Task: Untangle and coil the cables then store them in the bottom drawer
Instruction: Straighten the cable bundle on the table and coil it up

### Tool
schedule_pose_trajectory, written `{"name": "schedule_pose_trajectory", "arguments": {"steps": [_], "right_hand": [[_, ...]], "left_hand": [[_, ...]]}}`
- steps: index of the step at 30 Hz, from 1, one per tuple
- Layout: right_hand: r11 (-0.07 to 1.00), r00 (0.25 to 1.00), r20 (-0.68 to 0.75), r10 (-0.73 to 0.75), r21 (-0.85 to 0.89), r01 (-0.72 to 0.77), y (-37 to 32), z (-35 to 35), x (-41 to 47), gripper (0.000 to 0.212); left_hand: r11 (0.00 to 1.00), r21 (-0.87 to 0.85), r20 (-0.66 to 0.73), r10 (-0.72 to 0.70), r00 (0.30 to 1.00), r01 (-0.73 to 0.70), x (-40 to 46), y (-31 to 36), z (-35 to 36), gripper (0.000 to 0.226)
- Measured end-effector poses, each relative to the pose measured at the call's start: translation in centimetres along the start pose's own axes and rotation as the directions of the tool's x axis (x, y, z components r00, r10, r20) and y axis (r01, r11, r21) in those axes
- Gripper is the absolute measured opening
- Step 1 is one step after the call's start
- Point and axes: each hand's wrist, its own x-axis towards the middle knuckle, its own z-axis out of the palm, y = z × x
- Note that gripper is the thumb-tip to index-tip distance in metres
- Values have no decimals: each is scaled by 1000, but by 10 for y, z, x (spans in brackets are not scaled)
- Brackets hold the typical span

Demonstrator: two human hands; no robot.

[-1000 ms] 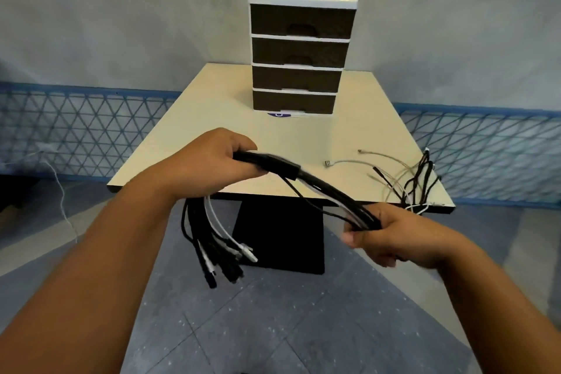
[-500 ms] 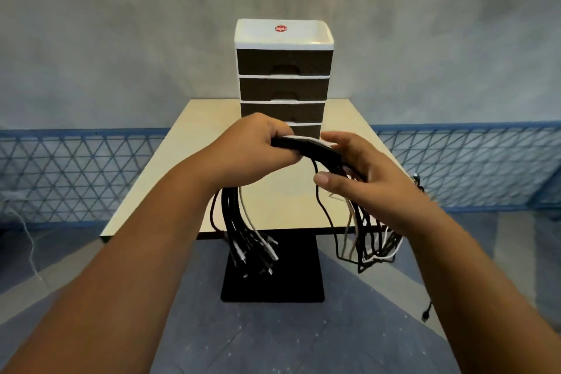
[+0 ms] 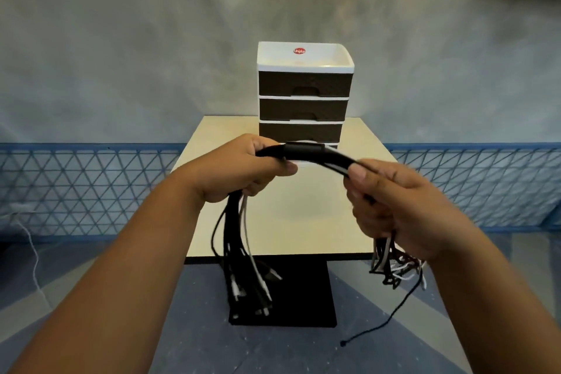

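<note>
Standing close, I see both hands raised in front of the person, sharing one thick cable bundle (image 3: 306, 152) that arcs between them. The left hand (image 3: 239, 167) has its grip curled tight round one end of the arc, and from under that fist a sheaf of black and white leads hangs straight down, plugs dangling loose near the floor. The right hand (image 3: 391, 206) has its fingers wrapped round the other end, thumb on top; below it hangs a knotted clump of thin black and white wire, and one stray black lead (image 3: 391, 316) trails down to the floor.

By my judgement the work is only partly along. The cables are gathered off the surface (image 3: 306, 222) and run roughly side by side in the middle, where a dark sleeve or band seems to hold them, but the clump under the right hand looks tangled and nothing is wound into a coil yet.

Past the hands, the pale surface stands on a black pedestal, and at its far end sits the drawer unit (image 3: 303, 94), white-framed with dark fronts. The bottom drawer (image 3: 331, 146) is mostly hidden behind the bundle; I cannot tell whether it is pulled out at all, though the upper ones look closed. So untangling, coiling, opening that drawer and stowing all appear left to do.
</note>
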Motion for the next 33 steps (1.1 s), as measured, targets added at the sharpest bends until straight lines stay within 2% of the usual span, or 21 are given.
{"name": "schedule_pose_trajectory", "arguments": {"steps": [2, 5, 7, 11, 15, 18, 22, 24, 28, 33], "right_hand": [[997, 997, -30, -71, -15, 71, -19, 8, 8, 38], [988, 984, -97, -148, -66, 142, -45, 14, 22, 37], [981, 972, -147, -183, -84, 172, -58, 12, 33, 34], [972, 949, -210, -236, -69, 226, -82, 0, 51, 33], [961, 932, -242, -270, -12, 276, -99, -25, 56, 31], [961, 928, -287, -239, 70, 269, -89, -50, 56, 33], [936, 913, -367, -179, 223, 273, -61, -76, 61, 34], [922, 906, -389, -167, 265, 284, -48, -81, 64, 32], [921, 909, -380, -174, 264, 287, -32, -73, 72, 30], [973, 943, -283, -176, 97, 211, 1, -53, 74, 35]], "left_hand": [[989, -139, 39, 61, 997, -55, 6, -4, -2, 18], [939, -301, 57, 194, 979, -168, 17, -2, -1, 14], [904, -377, 45, 233, 971, -200, 26, 0, -2, 15], [886, -428, 74, 231, 970, -178, 45, -3, 0, 12], [885, -449, 121, 196, 973, -123, 54, -30, 4, 19], [822, -559, 144, 227, 963, -110, 57, -42, 6, 32], [610, -789, 136, 293, 946, -75, 67, -17, -6, 34], [537, -843, 161, 322, 933, -39, 74, 4, -16, 31], [503, -864, 184, 352, 918, -19, 89, 48, -38, 28], [482, -876, 195, 360, 913, -3, 94, 101, -57, 26]]}}
